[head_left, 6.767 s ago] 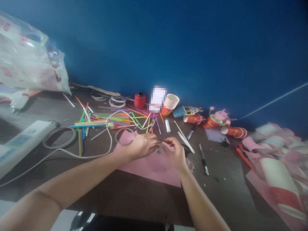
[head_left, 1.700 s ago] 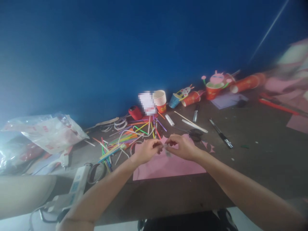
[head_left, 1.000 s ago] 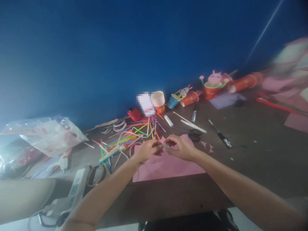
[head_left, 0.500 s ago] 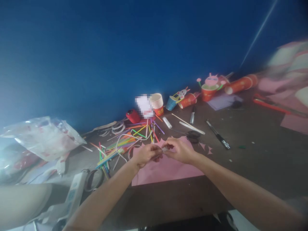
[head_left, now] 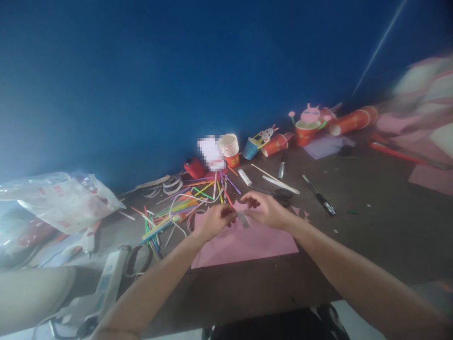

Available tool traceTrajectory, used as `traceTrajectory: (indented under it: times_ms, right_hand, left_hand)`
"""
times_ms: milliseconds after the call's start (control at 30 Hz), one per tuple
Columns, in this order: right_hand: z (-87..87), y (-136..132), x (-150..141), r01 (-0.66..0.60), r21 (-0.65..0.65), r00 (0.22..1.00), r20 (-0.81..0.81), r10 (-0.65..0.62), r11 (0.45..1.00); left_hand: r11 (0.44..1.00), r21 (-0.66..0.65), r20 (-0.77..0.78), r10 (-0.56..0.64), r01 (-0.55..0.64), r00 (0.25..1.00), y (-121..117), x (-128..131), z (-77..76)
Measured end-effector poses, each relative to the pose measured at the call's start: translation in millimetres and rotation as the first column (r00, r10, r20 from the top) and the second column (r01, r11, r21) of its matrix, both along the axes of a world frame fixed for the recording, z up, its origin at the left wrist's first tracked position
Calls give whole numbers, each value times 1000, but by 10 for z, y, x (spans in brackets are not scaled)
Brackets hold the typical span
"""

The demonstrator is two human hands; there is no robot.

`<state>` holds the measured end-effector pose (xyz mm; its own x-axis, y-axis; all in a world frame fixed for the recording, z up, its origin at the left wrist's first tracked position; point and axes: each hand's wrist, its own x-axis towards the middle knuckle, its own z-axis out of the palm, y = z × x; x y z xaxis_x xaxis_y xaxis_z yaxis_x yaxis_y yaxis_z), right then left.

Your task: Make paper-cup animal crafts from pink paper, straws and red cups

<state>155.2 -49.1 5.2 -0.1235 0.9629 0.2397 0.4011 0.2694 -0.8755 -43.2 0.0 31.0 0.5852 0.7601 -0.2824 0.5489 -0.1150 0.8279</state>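
Near edge. Worktop [head_left: 255, 288], dark, front strip bare of tools. Power strip [head_left: 108, 281], white, at left; tape roll [head_left: 138, 260] just beside it.

Centre. Sheet [head_left: 262, 248], pink, one, flat under both hands; far edge cut to jagged points, so some cutting appears done. Left hand [head_left: 214, 223], above the sheet: thumb and fingers curled together; whether they pinch anything cannot be told. Right hand [head_left: 267, 210], opposite: thumb and forefinger parted, thumb tip at the small piece. Small piece [head_left: 244, 220], greyish, perhaps clear, between the two hands over the sheet; held or lying there, not certain. It shows no clear join to anything, so its placing appears unfinished.

Middle ground. Offcuts [head_left: 303, 215], pink, pointed, at the sheet's right corner. Scissors [head_left: 283, 196], dark handles, partly hidden behind the right hand, not in use. Straws [head_left: 170, 219], many colours, loose heap at left, unused as they lie. Pen [head_left: 320, 197], lying at right. Glue stick [head_left: 245, 177], on its side.

Far edge. Red spool [head_left: 194, 167]. Cup stack [head_left: 231, 150], upright. Blue cup [head_left: 251, 148], tilted, with a white animal figure. Red cup [head_left: 307, 133], upright, with a pink figure, seemingly complete. Behind all: wall [head_left: 212, 61], blue.
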Motion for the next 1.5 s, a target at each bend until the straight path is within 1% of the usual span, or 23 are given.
traceTrajectory:
  times_ms: [67, 100, 167, 233, 300, 367, 400, 467, 533, 600, 667, 733, 833, 900, 967, 1033, 1100, 1200, 1300, 1500]
  right_hand:
    - [28, 47, 156, 134, 26, 991, 22, -134, 991]
    - [43, 66, 240, 206, 33, 976, 65, -207, 978]
    - [75, 87, 399, 304, 61, 923, 229, -310, 951]
    - [111, 83, 523, 339, 65, 826, 458, -329, 939]
    - [147, 65, 606, 355, 6, 698, 663, -270, 935]
    - [170, 48, 653, 371, -93, 600, 783, -163, 924]
    - [173, 42, 666, 372, -140, 571, 814, -108, 918]
    - [162, 40, 677, 357, -205, 536, 844, -20, 912]
    - [133, 46, 674, 336, -225, 512, 859, 23, 915]
    - [103, 54, 662, 332, -226, 496, 868, 34, 916]
    - [90, 57, 649, 344, -235, 500, 866, 35, 909]
    - [101, 52, 640, 350, -247, 519, 854, 33, 903]
    - [138, 30, 643, 334, -235, 564, 826, 6, 913]
    - [153, 16, 654, 299, -212, 634, 773, -28, 930]
    - [156, 5, 668, 228, -194, 737, 675, -38, 954]
    - [158, -4, 678, 133, -199, 822, 569, 4, 971]
    - [176, -18, 676, 66, -219, 862, 504, 55, 973]
    - [233, -51, 643, 20, -238, 877, 470, 97, 971]
    - [280, -81, 591, 4, -233, 871, 478, 111, 972]
    - [286, -104, 513, 1, -159, 839, 537, 86, 987]
  left_hand:
    - [999, -38, 17, 25, -25, 1000, 21, -1, 33]
    - [998, -49, 22, 36, -35, 999, 32, -3, 55]
    - [998, -30, 12, 51, -50, 999, 52, -11, 98]
    - [998, 15, -5, 61, -61, 998, 73, -30, 126]
    - [997, 41, -10, 58, -58, 998, 99, -60, 133]
    - [998, 50, -6, 48, -47, 999, 129, -96, 123]
    - [998, 47, -8, 45, -45, 999, 145, -114, 114]
    - [998, 15, -14, 54, -53, 998, 176, -142, 97]
    - [996, -56, -11, 69, -70, 998, 202, -161, 85]
    - [987, -132, 14, 90, -87, 996, 222, -172, 81]
    - [974, -205, 62, 115, -100, 991, 239, -181, 84]
    - [961, -259, 119, 128, -94, 985, 255, -195, 90]
    - [960, -274, 160, 100, -53, 982, 275, -220, 96]
    - [965, -259, 152, 82, -40, 985, 281, -234, 91]
    - [968, -248, 137, 71, -35, 988, 281, -242, 78]
    - [971, -237, 126, 62, -30, 990, 279, -245, 59]
    - [975, -219, 118, 54, -27, 992, 275, -244, 43]
    - [983, -181, 105, 20, -1, 994, 266, -232, 36]
    - [987, -156, 97, -12, 27, 995, 253, -212, 47]
    - [986, -148, 65, -72, 81, 995, 226, -179, 95]
